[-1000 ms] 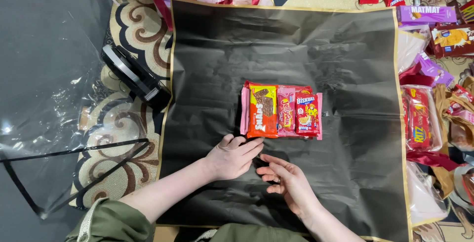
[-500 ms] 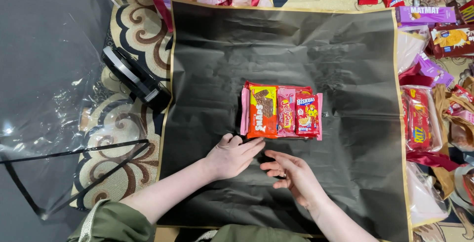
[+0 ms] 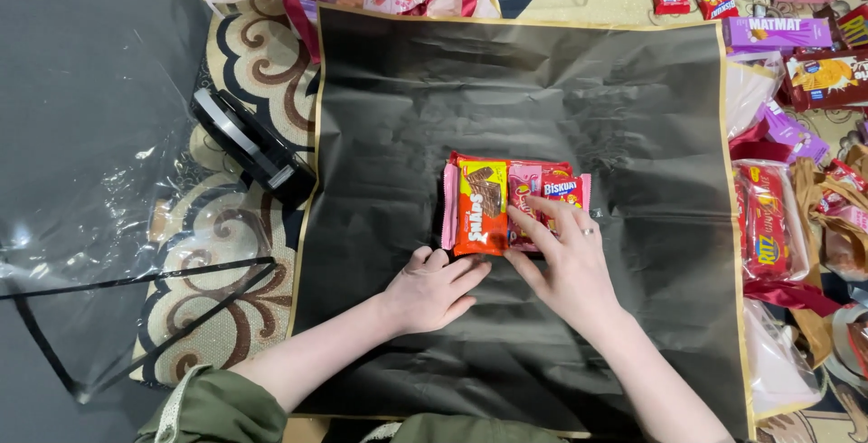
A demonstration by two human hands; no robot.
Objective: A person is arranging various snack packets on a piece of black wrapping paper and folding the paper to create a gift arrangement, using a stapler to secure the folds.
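Snack packets (image 3: pixel 511 203) lie bundled on black wrapping paper (image 3: pixel 633 136); right hand (image 3: pixel 565 262) rests on them, fingers spread; left hand (image 3: pixel 434 289) touches their lower edge, fingers loosely together.

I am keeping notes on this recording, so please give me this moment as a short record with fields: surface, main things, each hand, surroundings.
surface: large black wrapping sheet with a gold edge, spread over a patterned carpet
main things: flat bundle of orange, red and pink snack packets, at the sheet's middle
left hand: flat on the sheet, fingertips at the bundle's near edge
right hand: fingers lying on the packets
surroundings: black tape dispenser to the left; more snack packs on the right
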